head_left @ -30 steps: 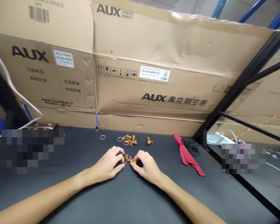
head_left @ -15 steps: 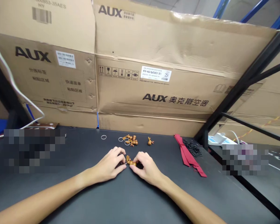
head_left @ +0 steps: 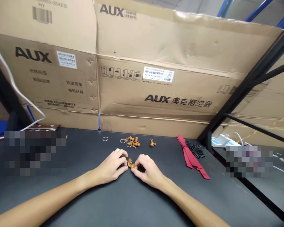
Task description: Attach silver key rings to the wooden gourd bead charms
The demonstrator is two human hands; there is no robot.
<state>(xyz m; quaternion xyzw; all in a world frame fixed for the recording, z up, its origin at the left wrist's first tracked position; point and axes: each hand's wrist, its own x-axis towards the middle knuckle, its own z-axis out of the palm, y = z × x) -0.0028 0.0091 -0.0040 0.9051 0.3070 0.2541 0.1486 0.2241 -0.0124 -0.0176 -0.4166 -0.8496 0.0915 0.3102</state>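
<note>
Low over the black table, my left hand [head_left: 113, 167] pinches a metal key ring [head_left: 127, 164] between thumb and fingertips. My right hand [head_left: 150, 171] is closed on a small brown gourd pendant [head_left: 133, 166] with an orange cord loop that meets the ring. Whether the cord passes through the ring is too small to tell. Just beyond the hands lies a cluster of gourd keychains [head_left: 133, 142] with rings attached. To its right sits another gourd pendant [head_left: 151, 143] with no ring visible on it. A loose key ring [head_left: 105, 138] lies to the left.
Red fabric strips [head_left: 192, 159] and a pile of black pieces [head_left: 196, 149] lie on the right of the table [head_left: 109, 201]. Large cardboard boxes [head_left: 180, 91] stand along the back. A black metal frame [head_left: 241, 91] slants up at the right. A white cable [head_left: 16, 85] hangs at the left.
The key ring in my left fingers has turned more upright. The pendant in my right fingers has shifted very slightly left; both arms stay almost where they were.
</note>
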